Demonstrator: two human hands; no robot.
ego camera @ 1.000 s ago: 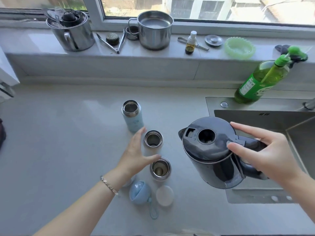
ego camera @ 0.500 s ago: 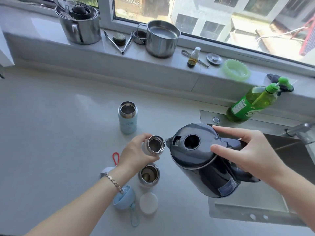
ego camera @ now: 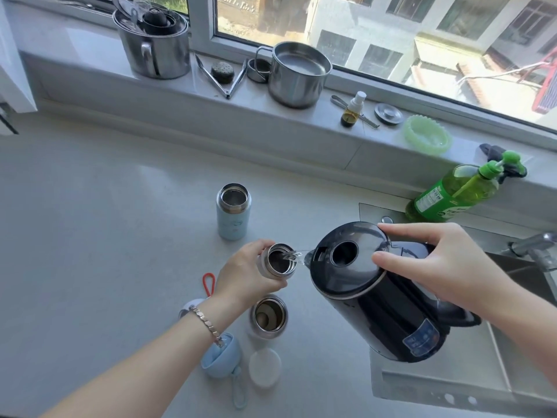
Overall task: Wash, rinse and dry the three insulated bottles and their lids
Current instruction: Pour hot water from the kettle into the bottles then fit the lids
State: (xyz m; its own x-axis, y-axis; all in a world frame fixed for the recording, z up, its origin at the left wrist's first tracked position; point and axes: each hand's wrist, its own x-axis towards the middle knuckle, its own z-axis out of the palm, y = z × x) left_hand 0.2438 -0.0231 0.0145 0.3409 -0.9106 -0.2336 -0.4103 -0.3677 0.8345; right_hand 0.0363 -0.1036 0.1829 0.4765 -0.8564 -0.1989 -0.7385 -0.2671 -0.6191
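My left hand (ego camera: 247, 274) grips a small steel-rimmed bottle (ego camera: 278, 260) around its body, lifted off the counter. My right hand (ego camera: 446, 267) holds a black electric kettle (ego camera: 376, 294) by its handle, tilted left. Water runs from its spout into the held bottle's mouth. A light blue bottle (ego camera: 232, 211) stands open further back. A white bottle (ego camera: 266, 319) stands open just below my left hand. A blue lid with a loop (ego camera: 221, 356) and a white lid (ego camera: 265, 368) lie in front. A third lid with a red loop (ego camera: 188, 306) is partly hidden behind my wrist.
A steel sink (ego camera: 512, 342) with a tap (ego camera: 533, 245) lies at the right. A green dish-soap bottle (ego camera: 452, 193) leans at the sink's back. The windowsill holds two steel pots (ego camera: 298, 75), tongs (ego camera: 223, 82), a small dropper bottle (ego camera: 351, 111) and a green dish (ego camera: 428, 138).
My left hand closed round the middle bottle and lifted it. The kettle swung left and tipped, and water now pours into that bottle.
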